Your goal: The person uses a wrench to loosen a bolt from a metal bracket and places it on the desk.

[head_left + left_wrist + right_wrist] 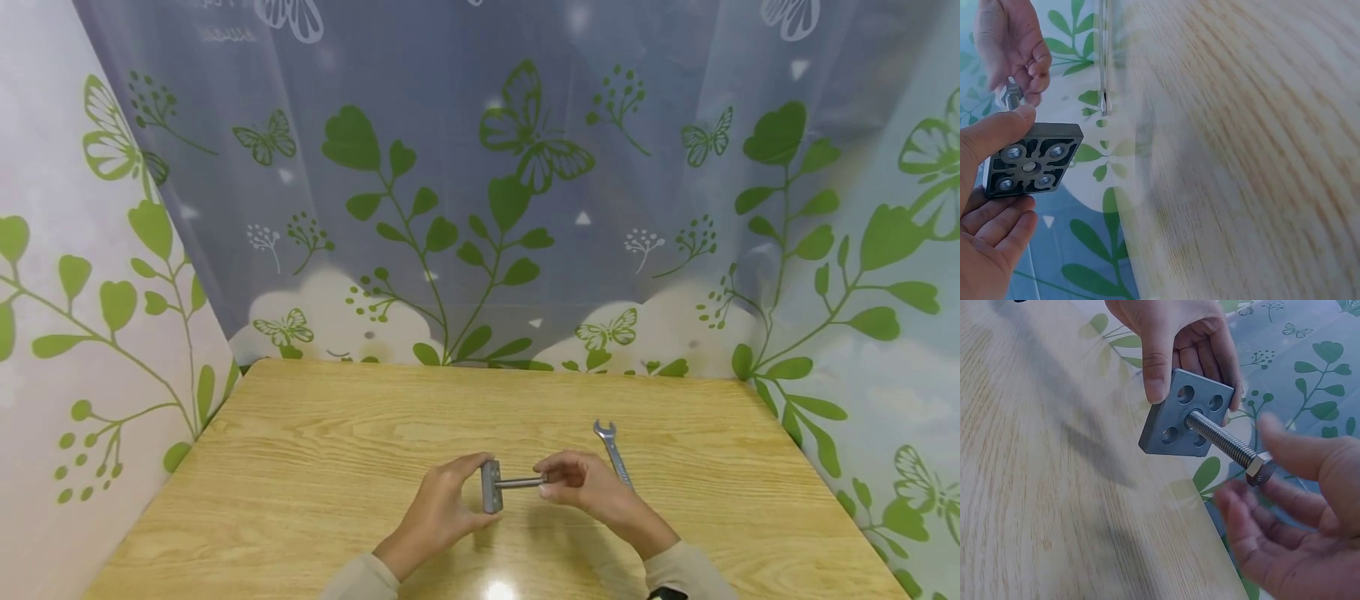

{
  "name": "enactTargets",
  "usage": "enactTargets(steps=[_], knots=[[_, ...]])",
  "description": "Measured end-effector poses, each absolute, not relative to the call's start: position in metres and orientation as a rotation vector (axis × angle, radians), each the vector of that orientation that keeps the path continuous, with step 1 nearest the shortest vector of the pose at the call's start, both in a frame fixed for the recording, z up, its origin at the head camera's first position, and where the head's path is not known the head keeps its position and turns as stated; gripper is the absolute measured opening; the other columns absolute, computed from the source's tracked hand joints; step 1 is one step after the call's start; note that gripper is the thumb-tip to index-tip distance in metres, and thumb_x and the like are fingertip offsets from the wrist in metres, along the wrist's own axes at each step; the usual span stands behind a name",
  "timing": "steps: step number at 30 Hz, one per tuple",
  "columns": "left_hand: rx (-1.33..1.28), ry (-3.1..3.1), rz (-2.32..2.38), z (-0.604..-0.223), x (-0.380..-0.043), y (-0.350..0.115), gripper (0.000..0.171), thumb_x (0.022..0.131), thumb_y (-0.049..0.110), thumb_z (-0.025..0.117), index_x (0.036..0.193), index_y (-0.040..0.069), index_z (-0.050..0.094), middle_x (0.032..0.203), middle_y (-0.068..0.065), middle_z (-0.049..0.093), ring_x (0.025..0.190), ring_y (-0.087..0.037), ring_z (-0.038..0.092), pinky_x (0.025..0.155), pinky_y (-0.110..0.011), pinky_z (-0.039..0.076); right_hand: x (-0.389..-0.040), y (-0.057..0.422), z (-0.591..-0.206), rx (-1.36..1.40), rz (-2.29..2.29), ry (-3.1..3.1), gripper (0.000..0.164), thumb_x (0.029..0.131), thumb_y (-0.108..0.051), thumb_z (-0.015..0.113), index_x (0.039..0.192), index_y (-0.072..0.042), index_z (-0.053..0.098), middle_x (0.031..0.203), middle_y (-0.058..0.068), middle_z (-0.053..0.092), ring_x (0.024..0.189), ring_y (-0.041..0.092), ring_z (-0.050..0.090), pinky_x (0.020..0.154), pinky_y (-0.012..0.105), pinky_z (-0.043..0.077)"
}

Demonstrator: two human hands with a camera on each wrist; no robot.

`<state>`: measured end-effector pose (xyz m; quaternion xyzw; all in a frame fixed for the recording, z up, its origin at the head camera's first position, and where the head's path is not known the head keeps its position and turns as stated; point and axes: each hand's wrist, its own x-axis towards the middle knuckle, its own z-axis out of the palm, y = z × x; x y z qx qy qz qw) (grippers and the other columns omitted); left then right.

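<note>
My left hand (442, 504) holds a square grey metal plate (491, 487) on edge, thumb on one edge and fingers on the opposite one. The plate has a hole near each corner, and its ribbed back shows in the left wrist view. A threaded hex bolt (1225, 439) stands out from the plate's centre, its hex head (1260, 469) at the outer end. My right hand (588, 487) is around that head with its fingers loosely bent. In the right wrist view, the thumb stands apart from the head, and the blurred fingers lie beside and below it.
A silver wrench (613, 450) lies on the wood-grain table (337, 433), just beyond my right hand. Curtains (450, 208) with a leaf and butterfly print stand at the back and both sides of the table.
</note>
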<state>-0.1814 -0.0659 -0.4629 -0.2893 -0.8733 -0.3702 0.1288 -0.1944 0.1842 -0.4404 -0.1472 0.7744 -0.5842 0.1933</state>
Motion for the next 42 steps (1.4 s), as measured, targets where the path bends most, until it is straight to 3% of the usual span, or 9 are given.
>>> enactTargets(steps=[4,6,13,17,24,31,42], knots=[[-0.84,-2.529,-1.065,-0.4632,-0.1814,-0.0656,0.068,0.062,0.01,0.09,0.121,-0.003,0.06,0.119,-0.016,0.066,0.109,-0.03,0.064,0.095,-0.037,0.054,-0.1948,0.1829,-0.4421,-0.329,-1.62,2.102,0.054,0.099,-0.041,0.049,0.113,0.01,0.06,0.096,0.011,0.066,0.088,0.021,0.064,0.086,0.042,0.057],[-0.843,-2.522,-1.053,-0.4633,-0.1813,-0.0653,0.068,0.061,0.01,0.09,0.121,-0.004,0.06,0.119,-0.016,0.066,0.109,-0.03,0.064,0.095,-0.037,0.053,-0.1947,0.1814,-0.4431,-0.282,-1.623,2.074,0.061,0.1,-0.047,0.045,0.104,0.011,0.062,0.088,0.007,0.067,0.08,0.016,0.064,0.079,0.037,0.059],[-0.851,-2.519,-1.037,-0.4634,-0.1814,-0.0648,0.069,0.061,0.01,0.09,0.121,-0.004,0.06,0.119,-0.016,0.065,0.11,-0.03,0.064,0.095,-0.036,0.053,-0.1944,0.1788,-0.4438,-0.227,-1.633,2.04,0.054,0.098,-0.048,0.048,0.088,0.003,0.065,0.075,0.002,0.063,0.064,0.01,0.06,0.065,0.027,0.057],[-0.851,-2.522,-1.04,-0.4635,-0.1818,-0.0649,0.069,0.061,0.01,0.09,0.121,-0.003,0.06,0.119,-0.016,0.065,0.11,-0.03,0.063,0.096,-0.036,0.053,-0.1959,0.1795,-0.4433,-0.241,-1.644,2.054,0.049,0.097,-0.043,0.053,0.093,0.004,0.065,0.076,0.002,0.063,0.066,0.01,0.059,0.064,0.028,0.056],[-0.849,-2.519,-1.069,-0.4652,-0.1815,-0.0679,0.068,0.062,0.011,0.09,0.121,-0.005,0.059,0.118,-0.017,0.066,0.109,-0.03,0.064,0.095,-0.037,0.054,-0.1954,0.1827,-0.4439,-0.362,-1.679,2.159,0.036,0.09,-0.022,0.069,0.112,0.005,0.062,0.092,0.006,0.064,0.085,0.02,0.062,0.082,0.042,0.057],[-0.844,-2.516,-1.104,-0.4669,-0.1812,-0.0694,0.068,0.063,0.012,0.09,0.121,-0.005,0.06,0.116,-0.016,0.067,0.108,-0.029,0.065,0.094,-0.037,0.054,-0.1938,0.182,-0.4433,-0.408,-1.707,2.189,0.034,0.085,-0.012,0.073,0.113,0.005,0.063,0.1,0.011,0.063,0.088,0.019,0.06,0.08,0.034,0.058],[-0.822,-2.531,-1.126,-0.4653,-0.1814,-0.0683,0.068,0.063,0.012,0.09,0.121,-0.004,0.06,0.118,-0.016,0.066,0.109,-0.029,0.064,0.095,-0.037,0.054,-0.1943,0.1821,-0.4447,-0.419,-1.702,2.197,0.035,0.086,-0.014,0.072,0.115,0.004,0.062,0.102,0.01,0.063,0.09,0.018,0.06,0.08,0.031,0.057]])
